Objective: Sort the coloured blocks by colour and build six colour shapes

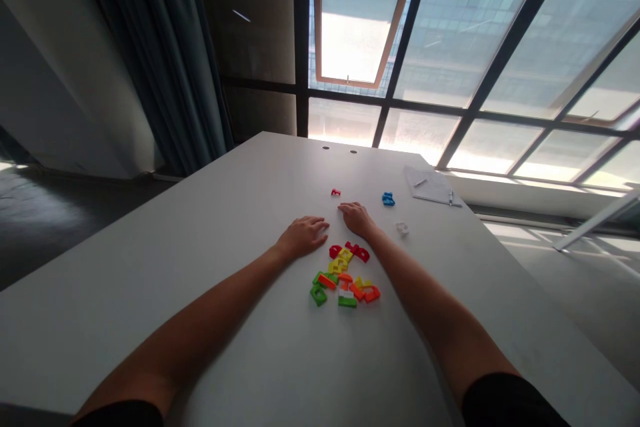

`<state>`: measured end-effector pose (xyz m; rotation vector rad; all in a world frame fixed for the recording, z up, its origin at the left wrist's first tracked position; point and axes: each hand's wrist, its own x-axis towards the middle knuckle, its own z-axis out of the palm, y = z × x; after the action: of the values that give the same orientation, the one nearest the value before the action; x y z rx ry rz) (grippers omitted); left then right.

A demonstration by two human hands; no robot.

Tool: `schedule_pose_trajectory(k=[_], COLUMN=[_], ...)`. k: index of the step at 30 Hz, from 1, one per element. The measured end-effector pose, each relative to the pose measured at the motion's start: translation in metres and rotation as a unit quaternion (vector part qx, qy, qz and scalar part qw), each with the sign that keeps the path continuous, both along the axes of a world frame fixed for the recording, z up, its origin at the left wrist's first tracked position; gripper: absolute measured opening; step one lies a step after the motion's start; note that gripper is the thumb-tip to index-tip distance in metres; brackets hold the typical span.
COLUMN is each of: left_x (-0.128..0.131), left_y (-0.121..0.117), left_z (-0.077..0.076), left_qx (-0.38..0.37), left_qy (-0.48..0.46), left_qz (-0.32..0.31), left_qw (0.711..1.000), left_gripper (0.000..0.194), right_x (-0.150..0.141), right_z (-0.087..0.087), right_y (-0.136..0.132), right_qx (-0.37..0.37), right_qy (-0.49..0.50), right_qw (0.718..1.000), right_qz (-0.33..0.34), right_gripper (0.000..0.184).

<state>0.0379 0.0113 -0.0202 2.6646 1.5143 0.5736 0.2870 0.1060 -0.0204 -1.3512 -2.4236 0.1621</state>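
Observation:
My left hand (303, 237) lies palm down on the white table (240, 213), its fingers stretched out and nothing in it. Just above a small red plastic piece's near side, my right hand (356, 218) reaches over the tabletop with fingers extended. That red piece (335, 192) sits apart from the fingertips. Between my forearms is a loose pile of toy pieces: red pieces (363, 254), yellow pieces (339, 265), green pieces (318, 294), orange pieces (372, 294), and a white piece (345, 293) against a green one.
Blue pieces (388, 199) are grouped right of my right hand, with a white piece (402, 229) nearer me. Paper sheets (429, 181) with pens lie by the table's right edge. Two round holes mark the far end. Windows and a dark curtain (165, 60) stand beyond.

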Motion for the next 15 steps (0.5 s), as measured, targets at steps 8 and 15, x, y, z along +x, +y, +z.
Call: schedule_pose_trajectory(k=[8,15], left_x=[0.0,-0.001], left_y=[-0.001,-0.002], left_z=[-0.001,0.0], left_qx=[-0.008,-0.008], left_qy=[0.007,0.008], left_qz=[0.006,0.0], left_qw=[1.0,1.0], left_gripper=[0.044,0.043], right_x=[0.031,0.064], right_z=[-0.011,-0.011], right_y=[-0.037,-0.076], right_qx=[-0.081,-0.15], right_qy=[0.235,0.334], right_qw=[0.968,0.925], right_qz=[0.028,0.099], right_gripper=[0.037,0.026])
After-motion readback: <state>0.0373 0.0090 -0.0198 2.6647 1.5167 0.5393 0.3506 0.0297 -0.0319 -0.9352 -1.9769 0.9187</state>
